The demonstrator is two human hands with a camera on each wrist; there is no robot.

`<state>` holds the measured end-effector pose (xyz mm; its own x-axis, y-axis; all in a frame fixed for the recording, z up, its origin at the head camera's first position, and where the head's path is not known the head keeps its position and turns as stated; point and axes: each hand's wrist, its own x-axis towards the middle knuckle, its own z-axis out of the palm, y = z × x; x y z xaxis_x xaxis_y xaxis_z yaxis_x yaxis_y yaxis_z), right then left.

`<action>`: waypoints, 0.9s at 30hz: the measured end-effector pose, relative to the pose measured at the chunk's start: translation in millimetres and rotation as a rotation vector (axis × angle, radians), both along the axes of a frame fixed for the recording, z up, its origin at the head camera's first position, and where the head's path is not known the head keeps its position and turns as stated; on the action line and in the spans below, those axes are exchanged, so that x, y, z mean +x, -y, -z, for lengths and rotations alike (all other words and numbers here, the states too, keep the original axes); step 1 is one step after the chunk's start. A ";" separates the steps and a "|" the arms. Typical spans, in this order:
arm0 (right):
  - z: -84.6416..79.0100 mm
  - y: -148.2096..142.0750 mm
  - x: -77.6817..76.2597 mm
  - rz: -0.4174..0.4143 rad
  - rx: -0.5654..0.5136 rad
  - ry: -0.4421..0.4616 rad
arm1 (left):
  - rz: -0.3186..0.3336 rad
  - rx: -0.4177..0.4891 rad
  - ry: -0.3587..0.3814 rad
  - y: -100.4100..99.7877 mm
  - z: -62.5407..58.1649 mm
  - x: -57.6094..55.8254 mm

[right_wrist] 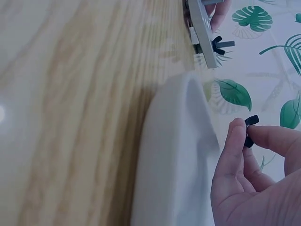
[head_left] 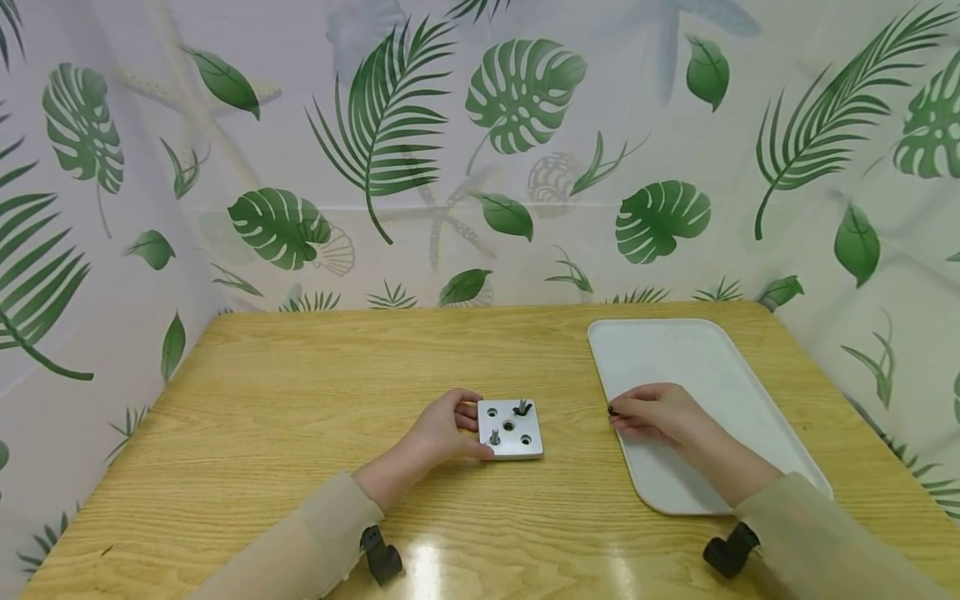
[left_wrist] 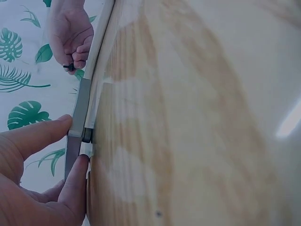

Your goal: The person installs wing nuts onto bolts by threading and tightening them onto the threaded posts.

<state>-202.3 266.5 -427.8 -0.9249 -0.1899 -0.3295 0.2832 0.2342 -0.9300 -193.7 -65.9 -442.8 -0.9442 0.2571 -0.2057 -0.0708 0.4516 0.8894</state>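
Note:
My left hand (head_left: 438, 429) grips a square silver metal plate (head_left: 527, 428) by its left side, thumb at the near corner. Holes pierce the plate, and two bolts stand upright from it. A black wing nut (right_wrist: 217, 45) sits on the far-right bolt (head_left: 522, 404); the near-left bolt (head_left: 495, 437) shows no nut. Over the left edge of the tray, my right hand (head_left: 663, 412) pinches another black wing nut (right_wrist: 252, 120) between thumb and fingertips. In the left wrist view, the plate (left_wrist: 81, 106) appears edge-on, slightly above the table.
A white tray (head_left: 675, 354) lies on the right side of the wooden table (head_left: 337, 367), under my right hand. Behind the table hangs a leaf-patterned cloth (head_left: 420, 275). Each sleeve carries a small black wrist camera (head_left: 381, 557).

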 end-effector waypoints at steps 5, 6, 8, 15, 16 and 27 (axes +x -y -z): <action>-3.9 10.7 0.5 -0.015 -0.003 0.009 | 0.002 0.000 0.002 -0.2 -0.3 -0.4; -4.8 13.0 0.6 -0.018 -0.004 0.010 | 0.004 -0.001 0.001 -0.2 -0.5 -0.5; -6.0 17.8 0.4 -0.023 -0.009 0.011 | 0.003 -0.001 0.001 -0.1 -0.8 -0.7; -12.4 38.1 -1.6 -0.018 -0.031 0.001 | -0.006 0.017 0.003 1.3 -0.9 -0.8; -13.3 41.2 -1.9 -0.022 -0.025 -0.006 | -0.007 0.021 0.004 1.6 -0.9 -0.8; -19.4 72.5 -5.8 -0.021 0.027 -0.054 | -0.006 0.053 0.010 2.2 -0.1 0.5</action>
<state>-208.0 194.0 -408.4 -0.9374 -0.2012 -0.2844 0.2275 0.2648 -0.9371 -193.2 -68.1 -442.7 -0.9436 0.2626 -0.2016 -0.0824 0.4034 0.9113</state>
